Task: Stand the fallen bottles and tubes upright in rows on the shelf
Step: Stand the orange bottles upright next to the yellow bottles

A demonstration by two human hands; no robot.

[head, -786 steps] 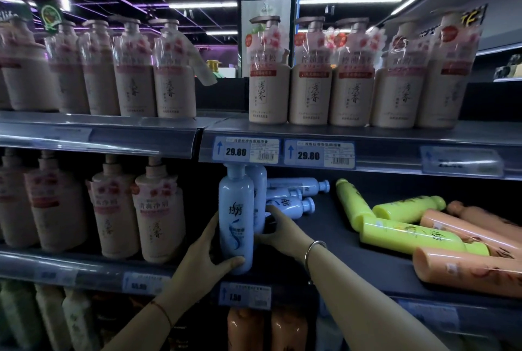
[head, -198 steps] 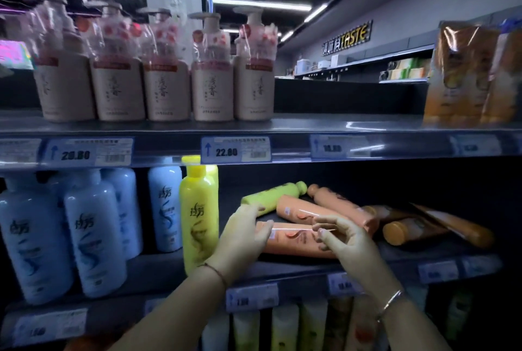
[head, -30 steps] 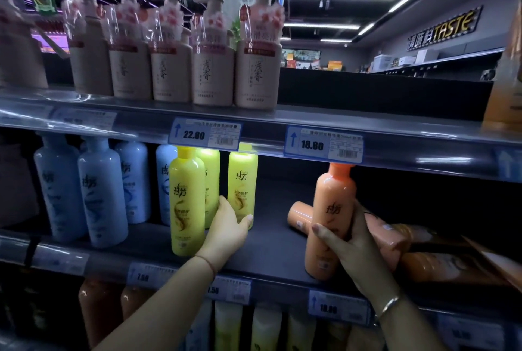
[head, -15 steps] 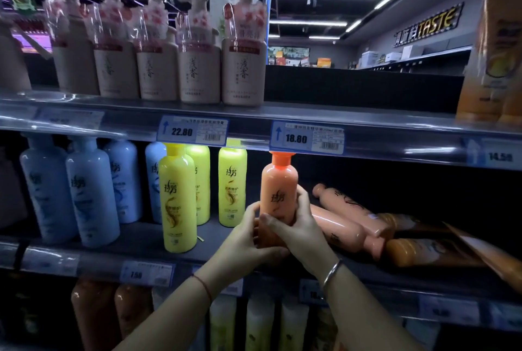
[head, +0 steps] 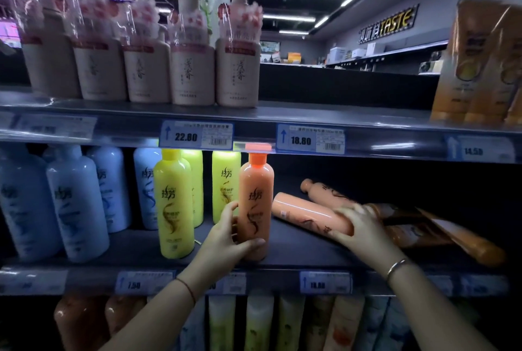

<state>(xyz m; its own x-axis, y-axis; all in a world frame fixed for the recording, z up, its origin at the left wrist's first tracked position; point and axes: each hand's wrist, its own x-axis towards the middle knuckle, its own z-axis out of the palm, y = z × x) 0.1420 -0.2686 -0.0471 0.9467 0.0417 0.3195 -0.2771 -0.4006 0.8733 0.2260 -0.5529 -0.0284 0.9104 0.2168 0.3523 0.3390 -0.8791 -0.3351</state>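
An orange bottle (head: 255,195) stands upright at the front of the middle shelf (head: 310,254), beside upright yellow bottles (head: 173,203). My left hand (head: 228,240) is wrapped around its lower part. A second orange bottle (head: 305,212) lies on its side to the right, and my right hand (head: 357,226) grips its near end. Behind it lies another fallen orange bottle (head: 324,191). Fallen orange tubes (head: 440,226) lie further right, partly hidden by my right hand.
Upright blue bottles (head: 76,203) fill the shelf's left part. Beige pump bottles (head: 192,65) line the shelf above, with orange packs (head: 480,68) at its right. Price tags (head: 310,138) run along the shelf edges. More bottles stand on the lower shelf.
The upright orange bottle has been set down beside the yellow ones. My right hand left it and moved right onto the lying orange bottle. My left hand stays on the standing bottle.
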